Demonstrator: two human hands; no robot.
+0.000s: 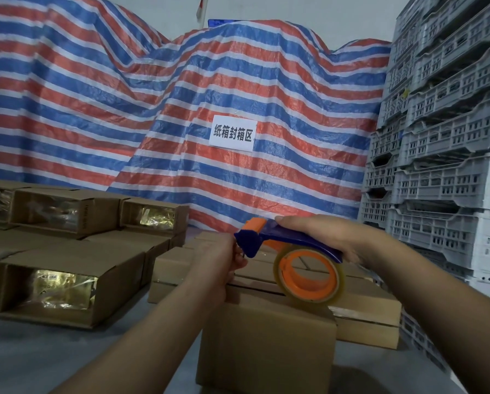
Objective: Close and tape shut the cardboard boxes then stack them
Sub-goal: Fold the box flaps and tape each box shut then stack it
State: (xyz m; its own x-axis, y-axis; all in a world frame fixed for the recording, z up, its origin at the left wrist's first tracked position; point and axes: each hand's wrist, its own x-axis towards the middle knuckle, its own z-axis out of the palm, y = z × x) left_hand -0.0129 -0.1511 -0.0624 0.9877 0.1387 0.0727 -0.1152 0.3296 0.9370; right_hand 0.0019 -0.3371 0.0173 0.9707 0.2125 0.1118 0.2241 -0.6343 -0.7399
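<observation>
Two hands work over one closed cardboard box (266, 345) that stands nearest the camera, on the grey floor (67, 359) or bench, just in front of a low stack of sealed boxes (363, 311). The right hand (337, 237) is wrapped around the blue handle of a tape dispenser (289, 245), whose clear tape roll (309, 277) on an orange core rests at the box's far top edge. The left hand (226, 260) pinches at the dispenser's blade end, most likely on the free end of the tape, though the film itself is too clear to make out. Such a box is probably light and fairly stiff, with flaps that spring up unless pressed; its smooth sides give little purchase, so it is best taken by the bottom edges or opposite walls once taped. To the left lie several open boxes (53, 291) on their sides, gold foil packets (64, 291) showing inside. A striped tarpaulin (181, 109) with a white paper sign (232, 133) hangs behind, and grey plastic crates (448, 166) tower on the right, close to the stack and crowding that side.
</observation>
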